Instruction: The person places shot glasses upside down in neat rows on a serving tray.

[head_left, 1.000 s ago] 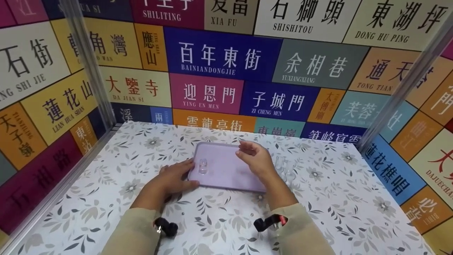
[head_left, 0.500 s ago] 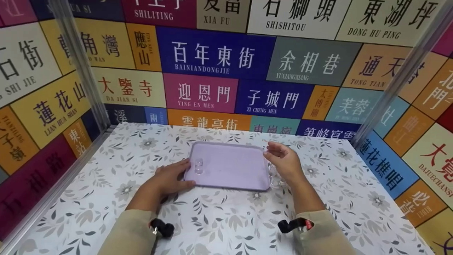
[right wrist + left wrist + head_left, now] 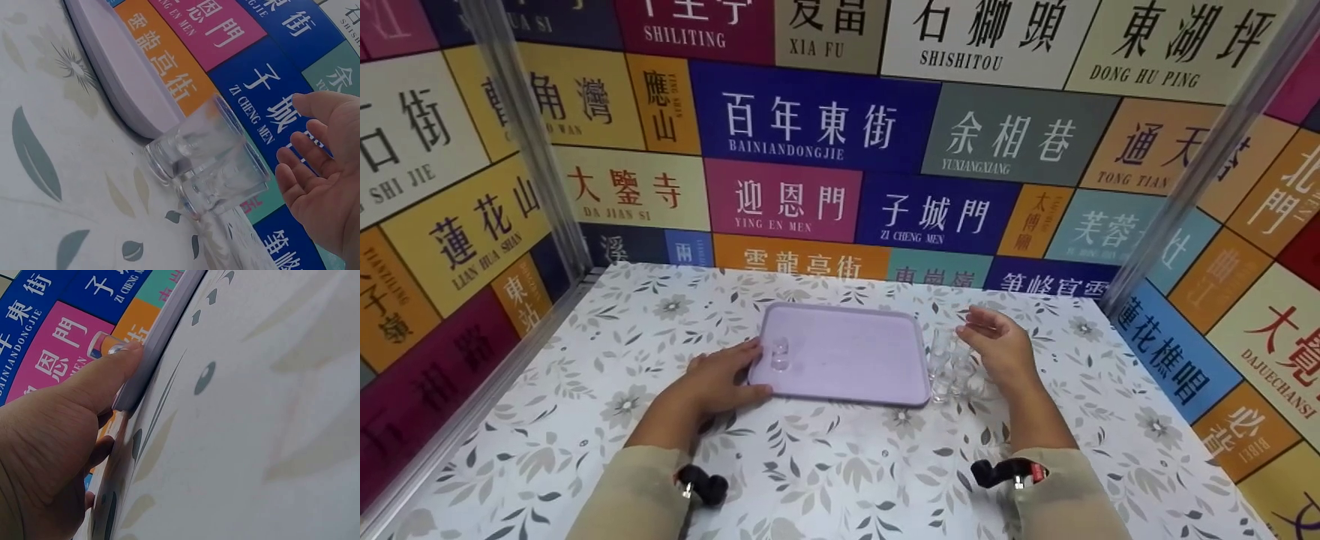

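At centre-frame, the left hand (image 3: 716,379) touches the lilac tray's (image 3: 847,360) left end, thumb and fingers spread. Right of centre, the right hand's (image 3: 1003,351) loosely bent, parted fingers hold nothing beside clear glasses (image 3: 197,138).

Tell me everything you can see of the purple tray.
The tray is pale purple, rectangular with rounded corners, a flat floor and a low raised rim; it looks like plastic. It lies flat on the leaf-patterned tablecloth, long sides running left to right. A clear glass stands near its left end. The left hand touches that end, thumb at the near corner. The right hand is apart from it. Clear glasses stand by its right edge; whether they touch it is unclear.
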`<state>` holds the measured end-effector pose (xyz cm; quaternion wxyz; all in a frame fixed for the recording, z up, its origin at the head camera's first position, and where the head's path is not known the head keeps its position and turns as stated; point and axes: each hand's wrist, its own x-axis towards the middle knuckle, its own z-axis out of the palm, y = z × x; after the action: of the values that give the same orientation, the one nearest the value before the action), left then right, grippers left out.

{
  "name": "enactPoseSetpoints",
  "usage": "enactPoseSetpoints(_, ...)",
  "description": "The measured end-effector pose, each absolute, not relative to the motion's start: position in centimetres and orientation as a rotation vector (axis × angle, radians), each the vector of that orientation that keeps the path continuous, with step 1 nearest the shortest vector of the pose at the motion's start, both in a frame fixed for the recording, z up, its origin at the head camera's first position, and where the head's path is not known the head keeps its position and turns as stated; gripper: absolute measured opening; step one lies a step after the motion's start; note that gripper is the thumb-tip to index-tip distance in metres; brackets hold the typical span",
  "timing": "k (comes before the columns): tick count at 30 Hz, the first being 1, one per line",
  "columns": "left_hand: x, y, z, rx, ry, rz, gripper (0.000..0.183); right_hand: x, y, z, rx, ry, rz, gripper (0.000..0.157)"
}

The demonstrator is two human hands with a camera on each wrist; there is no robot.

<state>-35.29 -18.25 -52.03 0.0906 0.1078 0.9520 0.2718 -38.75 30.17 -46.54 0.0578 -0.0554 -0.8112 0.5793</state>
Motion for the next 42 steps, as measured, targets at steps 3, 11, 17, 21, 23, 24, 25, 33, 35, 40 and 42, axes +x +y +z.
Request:
enactPoseSetpoints(3, -35.3, -18.3, -52.0, 0.341, 2.848, 0.782, 0.093, -39.0, 30.8, -46.9, -0.177, -2.445, 1.752, 0.064)
enactPoseSetpoints(11, -35.3, -18.2, -52.0, 0.326, 2.844, 0.758, 0.093, -39.4, 32.1, -48.3, -0.187, -2.481, 1.755, 0.066)
enactPoseSetpoints(17, -35.4, -18.2, -51.9, 0.323, 2.833, 0.77, 0.095, -39.6, 32.6, -49.8, -0.202, -2.546, 1.813, 0.068)
enactPoseSetpoints(21, -35.4, -18.2, -52.0, 0.335, 2.834, 0.769, 0.094, -39.8, 32.7, -50.9, -0.139, -2.575, 1.875, 0.067)
enactPoseSetpoints(23, -35.4, -18.3, -52.0, 0.34, 2.837, 0.766, 0.094, -39.9, 32.7, -51.3, -0.122, -2.594, 1.858, 0.064)
enactPoseSetpoints(24, -35.3, -18.3, -52.0, 0.341, 2.838, 0.765, 0.094, -39.9, 32.7, -51.4, -0.12, -2.613, 1.832, 0.062)
enactPoseSetpoints(25, -35.3, -18.3, -52.1, 0.342, 2.839, 0.764, 0.094, -40.0, 32.7, -51.6, -0.122, -2.631, 1.797, 0.06)
enactPoseSetpoints(33, -35.4, -18.4, -52.3, 0.341, 2.839, 0.775, 0.094, -40.2, 32.8, -52.2, -0.099, -2.83, 1.422, 0.054)
enactPoseSetpoints(35, -35.4, -18.4, -52.3, 0.339, 2.837, 0.778, 0.094, -40.3, 32.7, -52.2, -0.068, -2.868, 1.299, 0.053)
enactPoseSetpoints(40, -35.4, -18.3, -52.3, 0.338, 2.839, 0.774, 0.092, -40.5, 32.5, -52.3, -0.032, -2.89, 1.144, 0.049)
enactPoseSetpoints(42, -35.4, -18.3, -52.2, 0.334, 2.838, 0.77, 0.092, -40.5, 32.5, -52.3, -0.039, -2.886, 1.141, 0.047)
